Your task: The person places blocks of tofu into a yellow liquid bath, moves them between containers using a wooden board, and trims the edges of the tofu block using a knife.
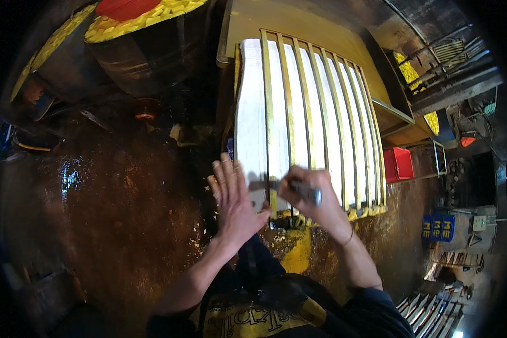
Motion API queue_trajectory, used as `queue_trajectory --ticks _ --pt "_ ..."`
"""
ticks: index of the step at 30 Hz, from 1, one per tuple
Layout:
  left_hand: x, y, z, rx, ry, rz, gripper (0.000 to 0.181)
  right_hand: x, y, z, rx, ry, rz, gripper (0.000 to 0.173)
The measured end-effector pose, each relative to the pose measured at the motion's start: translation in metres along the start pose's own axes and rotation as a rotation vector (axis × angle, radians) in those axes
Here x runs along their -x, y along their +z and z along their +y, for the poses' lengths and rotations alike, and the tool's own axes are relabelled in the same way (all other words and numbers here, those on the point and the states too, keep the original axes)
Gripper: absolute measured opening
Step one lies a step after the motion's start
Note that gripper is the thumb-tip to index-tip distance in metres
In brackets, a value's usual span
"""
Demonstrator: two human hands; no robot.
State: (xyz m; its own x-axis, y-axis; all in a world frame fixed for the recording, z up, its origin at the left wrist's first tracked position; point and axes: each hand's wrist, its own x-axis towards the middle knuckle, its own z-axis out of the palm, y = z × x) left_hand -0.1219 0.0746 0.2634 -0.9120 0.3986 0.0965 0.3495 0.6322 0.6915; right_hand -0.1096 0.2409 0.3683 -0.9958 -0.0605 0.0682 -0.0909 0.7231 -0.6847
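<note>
A broad white slab (pixel 252 105), its material unclear, lies in front of me under a rack of long yellowed slats (pixel 289 110). My right hand (pixel 323 203) grips a knife (pixel 307 192) by its dark handle, above the near end of the slats. The blurred blade points left over the slab's near left corner; whether it touches the slab is unclear. At that corner my left hand (pixel 236 207) is spread flat, fingers extended and thumb towards the blade, with nothing held. Part of the slab's near edge is hidden behind my hands.
A tan, flat-topped structure (pixel 317 25) extends behind the slab. Large dark drums (pixel 143 63) at upper left hold yellow blocks (pixel 152 19), with a red container (pixel 126 7) on top. A red crate (pixel 398 164) and blue crates (pixel 438 228) stand right, on the wet brown floor (pixel 131 219).
</note>
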Motion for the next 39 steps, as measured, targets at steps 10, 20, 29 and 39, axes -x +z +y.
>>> queue_trajectory --ticks 10,20,29,39 --pt "0.078 0.000 0.000 0.442 -0.489 -0.072 0.100 -0.012 -0.058 0.015 -0.054 -0.056 0.159 0.016" --pt "0.088 0.104 0.052 1.147 -0.785 -0.257 0.042 -0.346 -0.220 0.288 0.789 0.294 -0.101 0.029" --pt "0.090 0.139 0.110 1.255 -1.112 -0.134 0.040 -0.346 -0.281 0.283 0.582 -0.007 -0.065 0.029" --pt "0.228 0.142 -0.127 1.403 -0.733 0.654 0.043 -0.056 -0.328 -0.011 0.335 -0.203 -0.183 0.030"
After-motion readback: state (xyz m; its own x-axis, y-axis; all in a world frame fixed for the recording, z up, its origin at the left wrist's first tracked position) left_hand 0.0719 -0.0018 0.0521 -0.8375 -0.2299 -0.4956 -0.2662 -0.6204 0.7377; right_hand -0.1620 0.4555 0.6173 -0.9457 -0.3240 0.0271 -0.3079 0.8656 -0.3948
